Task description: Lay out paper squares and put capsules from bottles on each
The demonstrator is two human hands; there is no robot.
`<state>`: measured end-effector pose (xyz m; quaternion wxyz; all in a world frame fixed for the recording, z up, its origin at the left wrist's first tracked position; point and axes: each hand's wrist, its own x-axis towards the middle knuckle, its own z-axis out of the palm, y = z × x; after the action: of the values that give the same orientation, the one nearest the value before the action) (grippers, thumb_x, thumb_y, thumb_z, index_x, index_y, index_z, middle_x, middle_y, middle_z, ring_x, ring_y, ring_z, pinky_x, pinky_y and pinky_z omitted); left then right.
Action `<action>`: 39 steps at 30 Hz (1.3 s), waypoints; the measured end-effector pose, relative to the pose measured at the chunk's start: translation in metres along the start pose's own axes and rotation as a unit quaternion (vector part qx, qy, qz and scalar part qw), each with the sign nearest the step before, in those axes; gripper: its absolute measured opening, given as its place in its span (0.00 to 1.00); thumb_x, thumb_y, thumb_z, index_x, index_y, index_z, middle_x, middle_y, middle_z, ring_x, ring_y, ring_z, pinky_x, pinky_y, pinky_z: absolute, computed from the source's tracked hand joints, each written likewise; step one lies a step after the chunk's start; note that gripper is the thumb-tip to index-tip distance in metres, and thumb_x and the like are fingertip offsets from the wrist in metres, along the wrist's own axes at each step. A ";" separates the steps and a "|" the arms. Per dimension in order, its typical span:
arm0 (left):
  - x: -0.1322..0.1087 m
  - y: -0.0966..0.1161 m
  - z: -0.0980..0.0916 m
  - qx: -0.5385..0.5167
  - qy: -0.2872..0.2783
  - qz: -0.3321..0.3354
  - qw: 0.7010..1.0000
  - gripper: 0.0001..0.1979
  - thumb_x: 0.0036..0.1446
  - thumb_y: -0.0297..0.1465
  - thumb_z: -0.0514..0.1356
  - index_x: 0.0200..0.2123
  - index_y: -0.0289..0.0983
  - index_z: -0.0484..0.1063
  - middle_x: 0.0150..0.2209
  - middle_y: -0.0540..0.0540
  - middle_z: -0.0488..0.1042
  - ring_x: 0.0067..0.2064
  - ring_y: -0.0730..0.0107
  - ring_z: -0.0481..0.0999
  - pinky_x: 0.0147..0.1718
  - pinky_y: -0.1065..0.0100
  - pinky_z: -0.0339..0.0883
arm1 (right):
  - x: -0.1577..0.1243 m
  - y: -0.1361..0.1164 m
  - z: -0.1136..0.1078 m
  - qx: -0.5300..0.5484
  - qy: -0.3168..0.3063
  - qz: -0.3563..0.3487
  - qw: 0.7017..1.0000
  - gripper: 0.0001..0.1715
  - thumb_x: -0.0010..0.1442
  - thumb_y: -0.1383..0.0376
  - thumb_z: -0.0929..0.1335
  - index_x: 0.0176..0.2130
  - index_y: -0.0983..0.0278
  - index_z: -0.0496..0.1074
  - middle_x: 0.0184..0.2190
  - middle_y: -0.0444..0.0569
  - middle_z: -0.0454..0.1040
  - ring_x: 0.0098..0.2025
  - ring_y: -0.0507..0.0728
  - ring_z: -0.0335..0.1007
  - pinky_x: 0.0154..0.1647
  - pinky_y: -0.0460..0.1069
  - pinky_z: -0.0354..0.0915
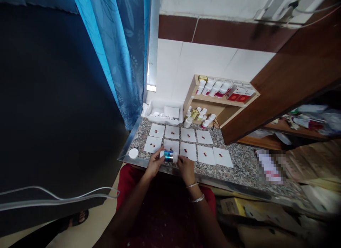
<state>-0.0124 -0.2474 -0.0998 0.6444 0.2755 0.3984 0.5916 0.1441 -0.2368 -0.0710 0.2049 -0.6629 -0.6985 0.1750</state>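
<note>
My left hand (pixel 153 164) is closed around a white pill bottle (pixel 168 156) with a shiny blue label, held on its side above the front paper squares. My right hand (pixel 187 168), with bangles on the wrist, is at the bottle's right end. Its fingers are pinched together, and whatever they hold is too small to make out. Several white paper squares (pixel 226 161) lie in two rows on the counter, bearing small reddish-brown pills (pixel 205 154). The bottle partly covers one front square. A round white lid (pixel 133 153) rests at the counter's left end.
Behind the papers stand a white plastic tray (pixel 149 116) with paper pieces and a wooden shelf (pixel 195 86) holding bottles and boxes. A white bottle (pixel 188 122) is in front of the shelf. The granite counter (pixel 241 162) has a metal front edge. A blue curtain (pixel 125 56) hangs left.
</note>
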 end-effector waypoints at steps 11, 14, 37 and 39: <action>-0.001 -0.009 -0.004 -0.149 -0.007 -0.026 0.988 0.26 0.48 0.29 0.63 0.52 0.40 0.65 0.49 0.42 0.70 0.45 0.62 0.72 0.39 0.64 0.68 | -0.001 -0.004 -0.013 0.085 0.043 -0.026 0.995 0.15 0.58 0.60 0.61 0.32 0.63 0.73 0.24 0.48 0.75 0.26 0.54 0.70 0.30 0.46 0.59; 0.000 -0.009 -0.008 -0.164 0.001 -0.022 0.986 0.27 0.49 0.29 0.62 0.54 0.40 0.64 0.48 0.42 0.71 0.46 0.61 0.71 0.42 0.61 0.68 | 0.013 0.003 -0.017 0.185 0.066 0.021 0.980 0.16 0.56 0.56 0.62 0.31 0.63 0.73 0.19 0.45 0.73 0.22 0.53 0.68 0.28 0.46 0.60; -0.004 -0.003 -0.026 -0.153 0.024 -0.013 0.988 0.26 0.48 0.31 0.63 0.53 0.41 0.66 0.49 0.42 0.70 0.44 0.62 0.72 0.40 0.61 0.70 | 0.157 -0.005 0.042 0.006 -0.007 0.023 1.000 0.11 0.50 0.69 0.65 0.28 0.71 0.77 0.26 0.54 0.76 0.31 0.54 0.69 0.33 0.45 0.58; -0.004 0.000 -0.024 -0.156 0.027 -0.010 0.987 0.25 0.48 0.30 0.63 0.52 0.42 0.66 0.50 0.43 0.69 0.44 0.64 0.72 0.41 0.61 0.69 | 0.152 -0.007 0.036 0.017 -0.001 0.021 1.000 0.12 0.52 0.68 0.64 0.29 0.72 0.76 0.28 0.56 0.76 0.33 0.55 0.69 0.34 0.46 0.58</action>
<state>-0.0322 -0.2545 -0.1118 0.6743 0.1514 0.3209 0.6476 0.1134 -0.0844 -0.0898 0.2114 -0.6734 -0.6819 0.1920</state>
